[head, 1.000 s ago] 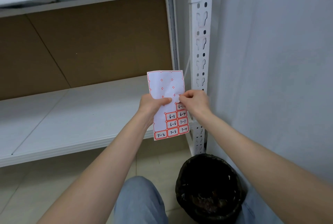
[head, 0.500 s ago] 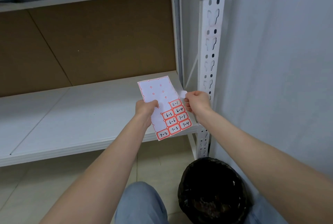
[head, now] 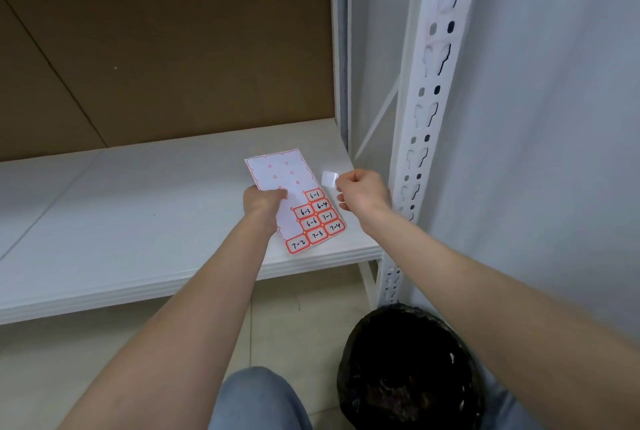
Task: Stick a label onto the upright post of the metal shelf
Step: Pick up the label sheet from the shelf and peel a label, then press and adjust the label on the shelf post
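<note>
A small white label sits just right of the frame's centre, pinched at its right edge by the right hand, whose fingers are curled in around it. The label is in the air, clear of the white upright post, which rises with its rows of slots just to the right of that hand. Immediately left of the label is the label sheet, tilted, with its upper part stripped to bare backing and red-bordered labels left at its lower right, hand-numbered from 6-1 to 7-4. The left hand grips the sheet at its left edge, thumb on top. Both are held over the white shelf board, which runs across the middle of the frame, with a brown back panel filling the upper left. A grey wall takes the right side. At the lower right a black-lined bin stands on the tiled floor, and a knee in blue jeans shows at the bottom centre.
</note>
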`<control>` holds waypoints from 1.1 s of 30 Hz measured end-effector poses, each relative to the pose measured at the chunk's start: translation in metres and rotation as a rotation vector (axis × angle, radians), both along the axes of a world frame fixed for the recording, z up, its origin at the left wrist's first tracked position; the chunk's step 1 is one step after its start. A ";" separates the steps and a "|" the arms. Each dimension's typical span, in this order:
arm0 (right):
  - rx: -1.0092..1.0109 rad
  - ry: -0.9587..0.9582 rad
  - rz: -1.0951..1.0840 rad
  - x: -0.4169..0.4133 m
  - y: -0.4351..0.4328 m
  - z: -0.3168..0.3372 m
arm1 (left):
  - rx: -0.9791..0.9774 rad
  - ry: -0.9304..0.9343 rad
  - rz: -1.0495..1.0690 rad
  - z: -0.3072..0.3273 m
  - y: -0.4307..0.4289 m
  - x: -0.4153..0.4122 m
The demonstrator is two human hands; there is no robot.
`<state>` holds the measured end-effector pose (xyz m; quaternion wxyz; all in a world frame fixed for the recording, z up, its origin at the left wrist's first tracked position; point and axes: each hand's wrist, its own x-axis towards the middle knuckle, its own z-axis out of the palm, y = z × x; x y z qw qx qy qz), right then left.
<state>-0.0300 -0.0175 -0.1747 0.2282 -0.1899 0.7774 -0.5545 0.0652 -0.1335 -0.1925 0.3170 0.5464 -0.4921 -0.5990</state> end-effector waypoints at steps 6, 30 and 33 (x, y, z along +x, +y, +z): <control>-0.016 0.038 0.027 0.005 -0.001 0.002 | -0.502 -0.216 -0.064 0.003 0.020 -0.002; -0.521 0.363 -0.040 0.006 0.120 0.125 | -0.491 0.316 -0.308 0.147 0.171 0.004; -0.494 0.266 -0.001 -0.007 0.134 0.140 | -0.510 0.316 -0.343 0.157 0.180 -0.003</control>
